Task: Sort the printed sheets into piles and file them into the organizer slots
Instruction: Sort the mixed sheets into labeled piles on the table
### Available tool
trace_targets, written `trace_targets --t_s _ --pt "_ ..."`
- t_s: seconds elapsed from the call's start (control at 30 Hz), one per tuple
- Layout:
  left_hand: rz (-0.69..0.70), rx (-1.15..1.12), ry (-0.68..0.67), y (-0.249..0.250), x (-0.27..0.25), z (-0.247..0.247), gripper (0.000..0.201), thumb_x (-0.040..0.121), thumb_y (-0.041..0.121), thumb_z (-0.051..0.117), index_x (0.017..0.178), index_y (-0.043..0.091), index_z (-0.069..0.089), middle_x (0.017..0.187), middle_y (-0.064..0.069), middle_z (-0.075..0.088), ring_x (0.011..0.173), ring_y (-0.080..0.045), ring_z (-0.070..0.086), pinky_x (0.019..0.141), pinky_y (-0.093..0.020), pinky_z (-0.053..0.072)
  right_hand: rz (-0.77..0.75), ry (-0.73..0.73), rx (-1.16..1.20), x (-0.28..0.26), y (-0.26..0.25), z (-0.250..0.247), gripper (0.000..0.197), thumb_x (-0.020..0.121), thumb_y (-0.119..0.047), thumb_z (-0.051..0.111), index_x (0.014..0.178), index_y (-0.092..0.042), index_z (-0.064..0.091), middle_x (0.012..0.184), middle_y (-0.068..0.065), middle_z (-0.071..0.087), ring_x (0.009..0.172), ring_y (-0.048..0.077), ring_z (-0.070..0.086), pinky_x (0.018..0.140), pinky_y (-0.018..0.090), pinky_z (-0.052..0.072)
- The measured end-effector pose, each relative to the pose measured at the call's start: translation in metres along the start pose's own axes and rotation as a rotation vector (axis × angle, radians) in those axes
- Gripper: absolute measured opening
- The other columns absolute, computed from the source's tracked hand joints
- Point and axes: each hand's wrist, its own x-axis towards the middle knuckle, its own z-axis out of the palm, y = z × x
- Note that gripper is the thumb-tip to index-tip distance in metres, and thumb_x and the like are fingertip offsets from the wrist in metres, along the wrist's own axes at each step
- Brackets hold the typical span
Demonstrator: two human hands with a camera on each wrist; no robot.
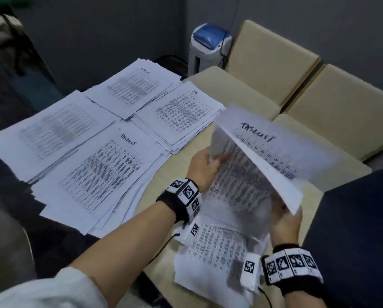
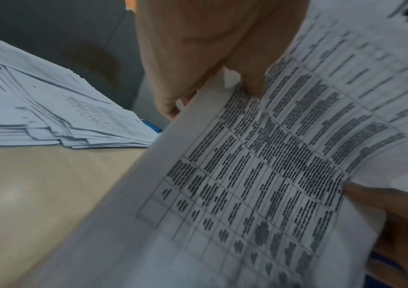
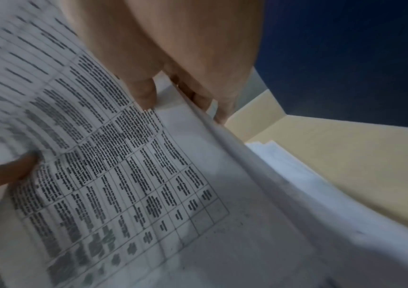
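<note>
Both hands hold a bundle of printed sheets (image 1: pixel 241 181) lifted over the beige table, its top sheet (image 1: pixel 272 147) headed with handwriting and peeling up to the right. My left hand (image 1: pixel 202 167) pinches the bundle's left edge; its fingers (image 2: pixel 252 81) show against the printed table (image 2: pixel 259 165). My right hand (image 1: pixel 283 221) grips the near right edge, thumb and fingers (image 3: pixel 146 95) either side of the sheets (image 3: pixel 148 175). Several sorted piles (image 1: pixel 103 170) lie fanned at the left. More loose sheets (image 1: pixel 217 247) lie under my wrists.
A beige table (image 1: pixel 168 210) carries everything. A dark blue panel (image 1: pixel 352 230) stands at the right. Beige boxes or cushions (image 1: pixel 272 58) sit behind, next to a white and blue machine (image 1: pixel 208 45). Dark floor lies to the left.
</note>
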Motion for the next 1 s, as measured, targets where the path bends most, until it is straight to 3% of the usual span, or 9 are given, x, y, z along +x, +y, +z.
trace_targets --t_s 0.07,0.1,0.27,0.33,0.43,0.6,0.73,0.87,1.0 --pt "0.023 -0.039 0.078 0.011 0.004 -0.005 0.029 0.087 0.037 0.069 0.106 0.017 0.06 0.097 -0.003 0.069 0.086 -0.023 0.069 0.069 -0.033 0.061 -0.067 -0.015 0.015 0.002 -0.038 0.006 0.005 0.099 -0.026 0.056 0.1 -0.022 0.055 0.088 -0.001 0.052 0.076 0.011 0.047 0.067 0.025 0.041" --pt "0.017 -0.072 0.094 0.018 0.005 -0.01 0.03 0.085 0.035 0.072 0.107 0.02 0.058 0.098 -0.002 0.069 0.087 -0.022 0.069 0.072 -0.034 0.061 -0.106 0.01 0.014 0.009 -0.042 0.014 0.011 0.099 -0.032 0.055 0.09 -0.031 0.048 0.081 -0.008 0.043 0.069 0.005 0.039 0.062 0.022 0.036" --pt "-0.002 0.062 -0.006 0.019 0.01 -0.062 0.034 0.086 0.035 0.071 0.11 0.014 0.059 0.095 -0.013 0.068 0.085 -0.033 0.066 0.079 -0.053 0.057 -0.189 0.038 0.071 0.016 -0.082 0.05 0.017 0.097 -0.025 0.058 0.106 -0.011 0.059 0.09 -0.003 0.061 0.074 0.001 0.054 0.069 0.02 0.046" --pt "0.005 0.102 0.033 0.015 0.014 -0.091 0.026 0.089 0.024 0.068 0.109 0.011 0.058 0.086 -0.008 0.062 0.074 -0.026 0.06 0.07 -0.046 0.057 -0.177 -0.014 0.085 0.015 -0.094 0.074 0.009 0.096 -0.021 0.059 0.104 -0.017 0.058 0.086 -0.007 0.06 0.07 -0.005 0.054 0.067 0.016 0.045" --pt "-0.098 0.047 0.102 0.009 0.016 -0.154 0.029 0.089 0.013 0.068 0.115 0.011 0.057 0.088 -0.005 0.058 0.073 -0.016 0.056 0.064 -0.027 0.053 -0.051 -0.148 0.108 0.007 -0.093 0.122 0.008 0.094 -0.03 0.061 0.098 -0.024 0.058 0.094 0.0 0.063 0.084 0.013 0.06 0.079 0.033 0.049" --pt "-0.333 0.488 0.075 -0.039 0.012 -0.298 0.027 0.085 0.017 0.073 0.107 0.009 0.062 0.082 -0.013 0.066 0.062 -0.023 0.058 0.057 -0.031 0.048 0.178 -0.253 -0.089 -0.021 -0.041 0.159 0.012 0.095 -0.023 0.062 0.105 -0.02 0.058 0.104 0.006 0.067 0.094 0.021 0.067 0.095 0.045 0.051" --pt "-0.467 0.793 -0.011 -0.073 0.014 -0.36 0.025 0.085 0.014 0.07 0.106 0.005 0.061 0.083 -0.015 0.067 0.059 -0.023 0.058 0.054 -0.028 0.048 0.354 -0.22 -0.346 -0.049 0.009 0.139 0.019 0.094 -0.024 0.062 0.112 -0.018 0.058 0.111 0.005 0.064 0.102 0.027 0.062 0.094 0.047 0.05" --pt "-0.46 1.012 0.012 -0.092 0.029 -0.372 0.038 0.086 0.024 0.07 0.114 0.005 0.053 0.087 -0.007 0.062 0.074 -0.025 0.061 0.062 -0.03 0.048 0.473 -0.037 -0.518 -0.069 0.028 0.102 0.019 0.095 -0.017 0.061 0.112 -0.01 0.06 0.106 0.011 0.061 0.092 0.026 0.053 0.09 0.038 0.044" --pt "-0.48 1.208 0.068 -0.098 0.04 -0.36 0.068 0.081 0.035 0.075 0.129 0.003 0.038 0.122 -0.017 0.054 0.109 -0.032 0.056 0.087 -0.039 0.049 0.549 0.056 -0.579 -0.082 0.039 0.072 0.015 0.094 -0.018 0.061 0.108 -0.011 0.061 0.104 0.012 0.061 0.092 0.027 0.052 0.094 0.039 0.044"
